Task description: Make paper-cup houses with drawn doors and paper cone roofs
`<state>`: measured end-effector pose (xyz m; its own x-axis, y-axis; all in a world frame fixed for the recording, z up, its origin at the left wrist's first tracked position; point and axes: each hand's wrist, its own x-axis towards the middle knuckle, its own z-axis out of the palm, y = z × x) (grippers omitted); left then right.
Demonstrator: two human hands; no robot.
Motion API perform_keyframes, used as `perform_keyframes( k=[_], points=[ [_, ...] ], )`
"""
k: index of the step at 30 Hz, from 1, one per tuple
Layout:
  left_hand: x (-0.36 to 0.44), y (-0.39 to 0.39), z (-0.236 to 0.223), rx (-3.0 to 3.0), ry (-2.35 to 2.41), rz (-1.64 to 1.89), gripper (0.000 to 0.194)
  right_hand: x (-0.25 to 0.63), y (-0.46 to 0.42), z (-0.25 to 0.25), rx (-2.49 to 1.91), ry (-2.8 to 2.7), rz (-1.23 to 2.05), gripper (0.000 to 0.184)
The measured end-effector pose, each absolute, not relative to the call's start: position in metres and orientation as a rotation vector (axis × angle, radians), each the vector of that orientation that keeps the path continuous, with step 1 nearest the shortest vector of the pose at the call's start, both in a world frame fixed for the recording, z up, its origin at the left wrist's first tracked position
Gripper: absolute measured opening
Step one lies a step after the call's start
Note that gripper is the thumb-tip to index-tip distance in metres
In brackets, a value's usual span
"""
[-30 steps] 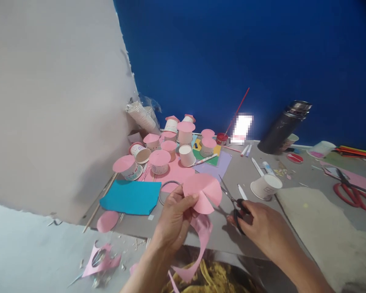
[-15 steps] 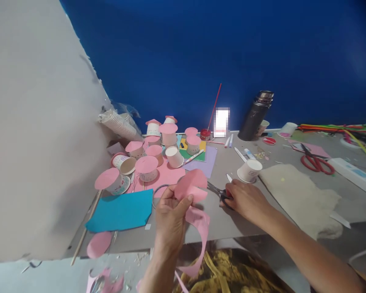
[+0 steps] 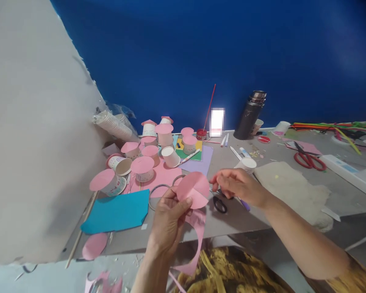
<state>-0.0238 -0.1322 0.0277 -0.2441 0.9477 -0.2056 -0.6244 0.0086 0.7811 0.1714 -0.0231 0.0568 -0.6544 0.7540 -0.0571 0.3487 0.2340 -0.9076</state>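
Over on the left, pink-topped cups (image 3: 142, 165) crowd the bench (image 3: 228, 224), a blue sheet (image 3: 116, 212) lies flat in front of them, and a loose pink circle (image 3: 94, 246) sits down by the near edge. Come right and here's the left hand (image 3: 171, 211), its grip pinched firmly on a slit pink disc (image 3: 192, 181), thumb on top, the disc held up above the bench, a curved pink offcut (image 3: 199, 234) dangling below. Just right of it, the black-handled scissors (image 3: 220, 204) lie under the right hand (image 3: 242, 185): that grip is loose, fingers bent, apparently nothing in it, fingertips right by the disc's edge. Whether they touch, I can't tell.

So this looks like the handover from cutting to shaping! The next move, I'd judge, calls for the right fingers to take the slit's free edge and lap it, without creasing, while the left steadies the rest.

And the changes! Half a second ago the scissors were in the right hand; now they're out of it, and the hand has closed in on the disc. The disc's gaping notch now shows as little more than a line.
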Motion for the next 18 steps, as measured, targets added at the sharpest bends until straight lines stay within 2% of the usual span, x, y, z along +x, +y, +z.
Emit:
perform_keyframes(
  k=[2,7,11,18],
  points=[
    [-0.02,-0.131,0.029,0.497,0.969,1.562,0.043,0.167,-0.026,0.057,-0.908,-1.936,1.509,0.047],
    [-0.014,-0.126,0.029,0.515,1.032,1.579,0.042,0.161,-0.03,0.055,-0.884,-1.839,1.484,0.034],
    [-0.008,-0.122,0.029,0.443,1.036,1.579,0.048,0.164,-0.033,0.049,-0.872,-1.819,1.546,0.034],
    [0.004,-0.114,0.027,0.518,1.126,1.678,0.045,0.163,-0.035,0.04,-0.892,-1.588,1.753,0.034]
  ],
)
